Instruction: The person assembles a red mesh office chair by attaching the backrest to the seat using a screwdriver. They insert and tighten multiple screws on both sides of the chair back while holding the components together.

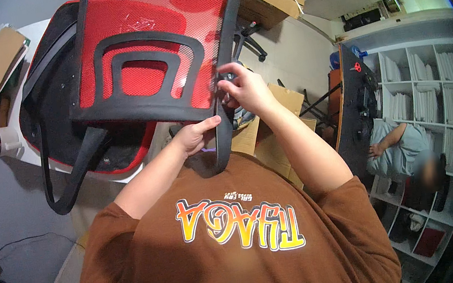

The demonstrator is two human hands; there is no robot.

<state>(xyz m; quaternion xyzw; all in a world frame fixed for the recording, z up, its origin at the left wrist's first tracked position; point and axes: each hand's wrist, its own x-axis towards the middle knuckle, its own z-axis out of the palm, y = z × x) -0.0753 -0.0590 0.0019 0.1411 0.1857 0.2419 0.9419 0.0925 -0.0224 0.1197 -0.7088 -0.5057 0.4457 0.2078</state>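
Brown T-shirt (pixel 138 256): nearest of all, worn by the person, with a bright print across the chest.
Left hand (pixel 196 137): curled, its thumb tip meeting the black armrest (pixel 225 141) by the backrest's lower corner; the fingertips are hidden, so I cannot tell whether it grips.
Right hand (pixel 245 90): thumb and forefinger bent toward each other at the backrest's side, by a small dark round part (pixel 229 76); I cannot tell whether anything is pinched.
Backrest (pixel 148 109): red mesh in a black frame, in front of the person, its lower edge just beyond the left hand.
Second armrest (pixel 68 199): a black loop hanging toward the person, on the left.
Seat (pixel 52 98): dark with a red rim, partly behind the backrest, on a white table (pixel 40 31).
Mug (pixel 7 140): pale, near the seat, at far left.
Cardboard boxes (pixel 273 149): beyond the right forearm.
Desk (pixel 351 99): dark-topped, to the right, bearing red scissors (pixel 355 67).
Co-worker (pixel 396 148): in pale clothing, past the desk.
Shelving (pixel 427 80): white, behind, with upright files.
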